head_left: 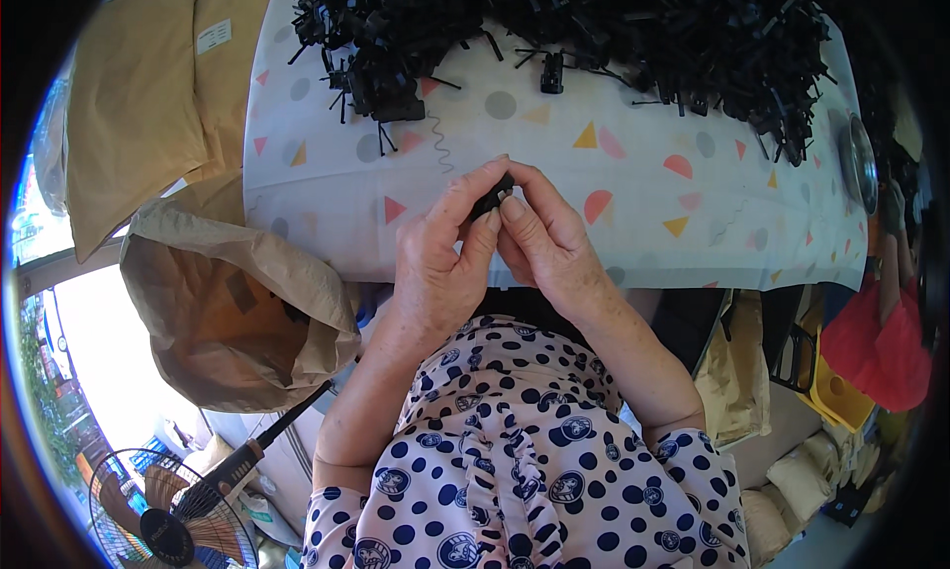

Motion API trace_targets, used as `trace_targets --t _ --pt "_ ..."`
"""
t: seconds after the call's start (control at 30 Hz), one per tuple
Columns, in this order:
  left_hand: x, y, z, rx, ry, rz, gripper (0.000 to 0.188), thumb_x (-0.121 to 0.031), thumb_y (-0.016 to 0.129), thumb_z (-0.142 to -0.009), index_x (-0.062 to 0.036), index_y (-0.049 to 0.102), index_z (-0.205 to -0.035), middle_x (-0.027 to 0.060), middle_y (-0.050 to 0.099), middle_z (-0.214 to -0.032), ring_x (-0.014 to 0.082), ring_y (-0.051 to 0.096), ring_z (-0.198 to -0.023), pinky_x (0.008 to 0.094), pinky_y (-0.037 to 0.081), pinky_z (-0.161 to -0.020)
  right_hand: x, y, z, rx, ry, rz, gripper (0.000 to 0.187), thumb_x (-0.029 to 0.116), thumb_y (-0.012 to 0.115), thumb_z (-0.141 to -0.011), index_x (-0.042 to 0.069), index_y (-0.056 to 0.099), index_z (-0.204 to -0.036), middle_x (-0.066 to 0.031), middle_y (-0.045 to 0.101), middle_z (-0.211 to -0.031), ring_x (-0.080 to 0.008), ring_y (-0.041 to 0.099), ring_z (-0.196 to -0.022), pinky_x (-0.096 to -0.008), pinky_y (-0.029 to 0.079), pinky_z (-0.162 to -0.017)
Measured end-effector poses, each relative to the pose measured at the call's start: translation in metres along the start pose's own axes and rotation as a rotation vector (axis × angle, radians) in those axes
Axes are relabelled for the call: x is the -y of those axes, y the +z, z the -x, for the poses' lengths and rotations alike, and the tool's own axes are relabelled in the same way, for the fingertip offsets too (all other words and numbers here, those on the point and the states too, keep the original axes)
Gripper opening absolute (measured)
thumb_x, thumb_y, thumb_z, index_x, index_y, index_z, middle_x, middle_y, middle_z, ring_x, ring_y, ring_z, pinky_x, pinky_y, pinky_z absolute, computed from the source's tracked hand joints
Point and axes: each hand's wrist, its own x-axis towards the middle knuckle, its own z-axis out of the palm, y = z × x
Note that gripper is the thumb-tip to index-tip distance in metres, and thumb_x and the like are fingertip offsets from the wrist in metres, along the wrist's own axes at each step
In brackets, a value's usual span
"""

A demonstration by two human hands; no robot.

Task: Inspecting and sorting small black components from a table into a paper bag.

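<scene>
Between my two hands, just above the near part of the table, is a small black plastic part (487, 201) with a light metallic spot on it. My left hand (442, 235) pinches it from the left with thumb and fingers. From the other side my right hand (550, 235) grips it, the thumb tip pressed near the metallic spot. My fingers cover much of the part, so its full shape is hidden. Beyond my hands lies a large heap of black plastic parts (633, 35) with thin prongs. One similar black part (552, 73) lies apart at the heap's near edge.
A patterned cloth (327, 213) covers the table. An open brown paper sack (168, 312) stands at the left, with flat brown sacks (134, 104) behind it. A fan (166, 534) is at lower left. A metal dish (859, 163) sits at the table's right edge, near a yellow crate (836, 391).
</scene>
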Motion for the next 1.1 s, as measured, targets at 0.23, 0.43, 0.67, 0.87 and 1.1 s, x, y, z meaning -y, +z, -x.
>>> trace_targets --t 0.23,0.43,0.67,0.87,1.1 --pt "0.006 -0.001 -0.003 -0.051 0.171 -0.292 0.037 0.009 0.056 -0.083 -0.0015 0.059 -0.119 0.0103 0.066 -0.094 0.0151 0.063 -0.082 0.0269 0.051 -0.074 0.007 -0.005 -0.009 0.061 0.098 0.041 0.030 0.015 0.044 -0.100 0.006 0.043 -0.128 0.0049 0.042 -0.065 -0.0020 0.038 -0.054 -0.0175 0.032 -0.048" --pt "0.001 -0.018 0.012 -0.046 0.040 -0.169 0.036 0.009 0.054 -0.083 -0.0016 0.058 -0.116 0.0143 0.064 -0.095 0.0224 0.064 -0.083 0.0292 0.051 -0.072 -0.010 0.005 -0.012 0.012 -0.158 0.411 0.031 0.016 0.044 -0.099 0.007 0.045 -0.129 0.0050 0.044 -0.061 -0.0064 0.036 -0.048 -0.0214 0.032 -0.045" --pt "0.003 -0.126 0.095 -0.501 0.030 -0.483 0.034 0.008 0.051 -0.087 -0.0035 0.057 -0.118 0.0124 0.064 -0.102 0.0165 0.063 -0.086 0.0260 0.049 -0.076 -0.014 -0.047 -0.001 -0.096 -0.627 1.041 0.023 0.003 0.054 -0.090 0.002 0.053 -0.114 -0.0107 0.054 -0.066 -0.0153 0.051 -0.052 -0.0269 0.041 -0.051" --pt "0.048 -0.200 0.159 -0.659 -0.181 -0.826 0.036 0.002 0.053 -0.087 -0.0078 0.055 -0.122 0.0083 0.063 -0.102 0.0183 0.062 -0.091 0.0292 0.048 -0.082 -0.025 -0.037 -0.008 -0.183 -0.740 1.115 0.016 0.004 0.057 -0.089 0.002 0.056 -0.105 -0.0138 0.060 -0.070 -0.0211 0.057 -0.054 -0.0286 0.044 -0.053" --pt "-0.051 -0.141 0.153 -0.192 0.209 0.224 0.034 -0.006 0.060 -0.083 0.0016 0.056 -0.116 0.0189 0.062 -0.105 0.0319 0.058 -0.108 0.0420 0.047 -0.090 -0.028 -0.048 -0.005 -0.314 -0.799 1.176 0.008 0.004 0.058 -0.088 0.002 0.058 -0.096 -0.0144 0.056 -0.065 -0.0245 0.058 -0.055 -0.0307 0.045 -0.053"
